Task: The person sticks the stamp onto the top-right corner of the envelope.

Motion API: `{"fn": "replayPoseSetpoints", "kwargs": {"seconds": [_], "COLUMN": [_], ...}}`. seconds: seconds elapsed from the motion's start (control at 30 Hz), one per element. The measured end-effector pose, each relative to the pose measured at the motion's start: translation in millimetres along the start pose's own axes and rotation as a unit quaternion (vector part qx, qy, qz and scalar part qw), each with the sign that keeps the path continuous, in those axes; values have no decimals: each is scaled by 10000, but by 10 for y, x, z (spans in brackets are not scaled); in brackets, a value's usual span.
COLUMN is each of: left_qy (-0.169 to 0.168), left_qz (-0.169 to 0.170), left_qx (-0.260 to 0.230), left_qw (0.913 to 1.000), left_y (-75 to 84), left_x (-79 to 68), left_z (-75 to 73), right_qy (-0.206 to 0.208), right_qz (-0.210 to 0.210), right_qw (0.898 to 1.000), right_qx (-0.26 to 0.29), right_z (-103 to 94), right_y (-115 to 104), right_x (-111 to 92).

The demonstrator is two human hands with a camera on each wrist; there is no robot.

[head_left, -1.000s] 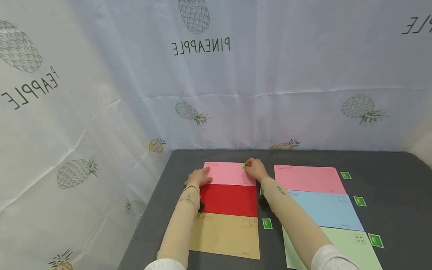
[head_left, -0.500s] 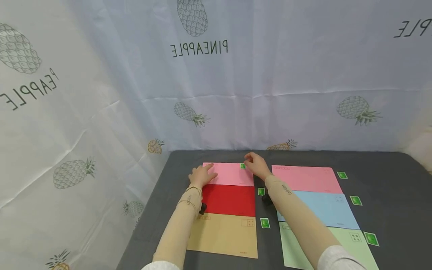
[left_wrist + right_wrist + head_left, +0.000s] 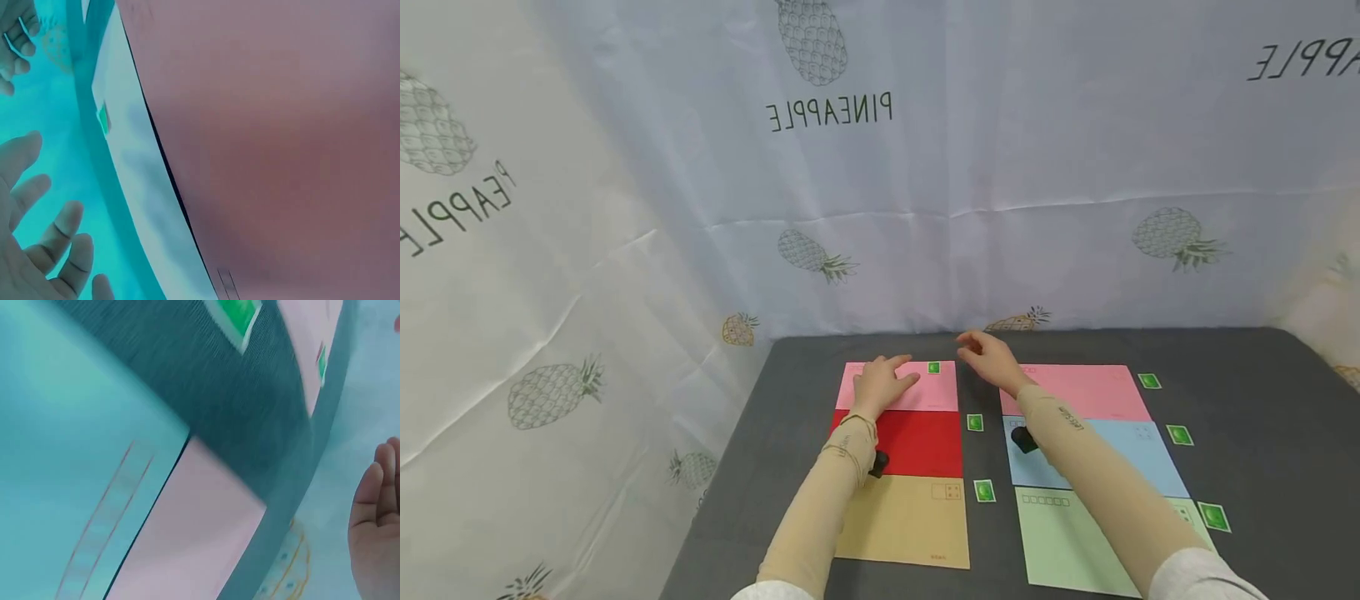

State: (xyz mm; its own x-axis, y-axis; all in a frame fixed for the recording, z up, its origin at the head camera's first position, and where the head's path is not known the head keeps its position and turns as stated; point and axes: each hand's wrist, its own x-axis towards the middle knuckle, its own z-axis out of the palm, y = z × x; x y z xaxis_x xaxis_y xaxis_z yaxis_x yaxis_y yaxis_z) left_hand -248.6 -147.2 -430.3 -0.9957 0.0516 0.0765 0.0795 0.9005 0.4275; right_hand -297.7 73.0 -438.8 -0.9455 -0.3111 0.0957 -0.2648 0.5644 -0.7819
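My left hand (image 3: 880,385) hovers over the left pink envelope (image 3: 936,392), fingers spread and holding nothing; its spread fingers also show in the left wrist view. A green stamp (image 3: 934,367) lies on that envelope's upper right corner. My right hand (image 3: 991,360) is raised between the two pink envelopes, fingers loosely bent around nothing. In the right wrist view the same hand (image 3: 378,525) appears at the right edge. Below the left pink envelope lie a red envelope (image 3: 921,442), partly behind my left forearm, and a tan envelope (image 3: 910,525).
A second column holds a pink envelope (image 3: 1082,392), a blue envelope (image 3: 1127,458) and a green envelope (image 3: 1060,542), partly covered by my right forearm. Loose stamps lie beside both columns, among them one stamp (image 3: 984,491) by the tan envelope. A pineapple-print curtain (image 3: 925,275) hangs behind the dark table (image 3: 737,500).
My right hand has let go of the stamp on the left pink envelope and moved up and right. My left hand has lifted from that envelope's left side and shifted right.
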Motion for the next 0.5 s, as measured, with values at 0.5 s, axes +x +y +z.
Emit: {"fn": "replayPoseSetpoints", "kwargs": {"seconds": [0.5], "left_qy": [-35], "left_qz": [623], "left_qx": [119], "left_qw": [9980], "left_y": [455], "left_x": [11], "left_z": [263], "right_qy": [-119], "right_qz": [535], "right_qw": [9985], "right_qx": [33], "right_z": [-624], "right_y": [591], "right_x": [-337]}}
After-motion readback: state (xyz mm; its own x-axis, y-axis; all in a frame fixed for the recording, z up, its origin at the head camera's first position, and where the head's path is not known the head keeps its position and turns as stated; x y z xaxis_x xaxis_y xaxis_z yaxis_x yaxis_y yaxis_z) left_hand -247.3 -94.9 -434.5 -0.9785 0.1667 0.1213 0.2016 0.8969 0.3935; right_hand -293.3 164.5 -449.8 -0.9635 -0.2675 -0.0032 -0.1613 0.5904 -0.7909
